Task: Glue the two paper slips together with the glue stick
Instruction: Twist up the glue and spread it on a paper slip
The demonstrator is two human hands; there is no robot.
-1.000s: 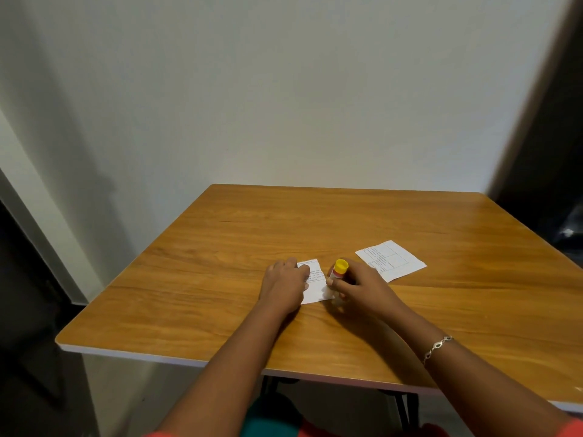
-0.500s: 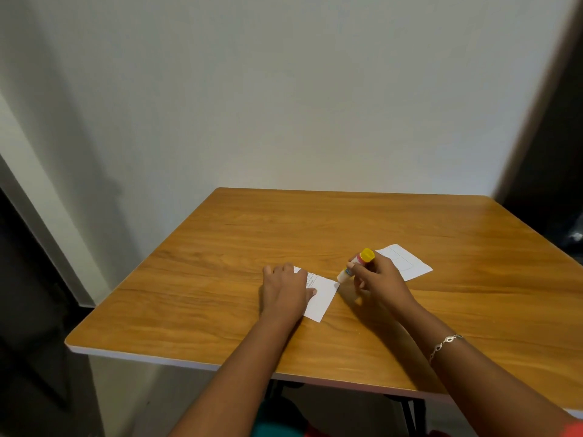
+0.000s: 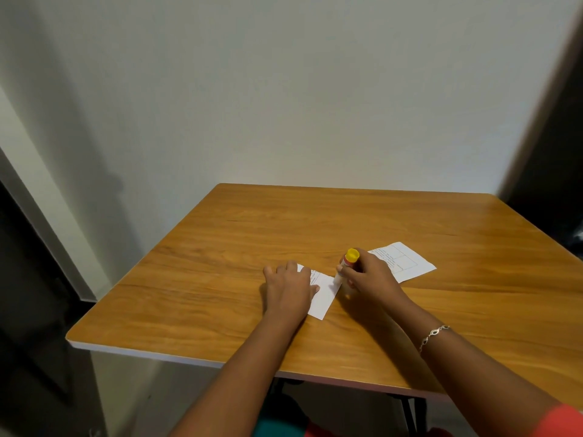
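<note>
- left hand (image 3: 288,287): palm down, fingers straight and slightly spread, lying flat on the left part of the near slip (image 3: 325,294). it grips nothing. judged purpose: to pin the paper so the stick cannot drag it.
- near slip: flat on the table (image 3: 189,310), front of centre. its right part and near corner are bare, which leaves that strip free for glue.
- right hand (image 3: 370,277): fingers and thumb curled round the glue stick (image 3: 348,261), gripping the barrel as one grips a crayon, for downward pressure.
- glue stick: tilted, yellow end up, lower end down at the right edge of the near slip. whether the tip touches the paper cannot be told, as that end is blurred.
- far slip (image 3: 408,263): flat on the table behind the right hand, apart from the near slip, its near end hidden by that hand. printed boxes face up. no hand touches it. judged to be within easy reach for the joining step.
- bracelet (image 3: 433,334): on the right wrist, away from the paper.
- stage, as judged: glue going onto slip 1 of 2; the 2 slips are not yet joined.
- risk, as judged: the unpinned right edge may lift or crease under the stick, so strokes should run away from the pinning hand.
</note>
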